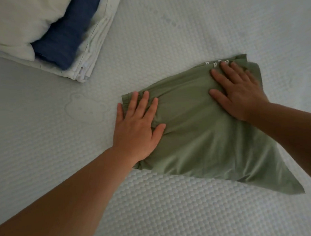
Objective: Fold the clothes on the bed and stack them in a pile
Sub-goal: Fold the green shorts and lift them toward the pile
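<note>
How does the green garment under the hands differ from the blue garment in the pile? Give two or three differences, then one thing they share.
The green garment lies alone on the bed; the blue garment sits in the pile between pale fabrics. The left hand and right hand press flat on the green garment; nothing touches the blue one. The green garment shows white lettering; the blue looks plain. Both are folded.

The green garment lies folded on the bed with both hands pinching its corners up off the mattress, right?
Not pinching. In the head view the left hand and right hand press flat, fingers straight, on the folded green garment, which lies on the bed.
</note>
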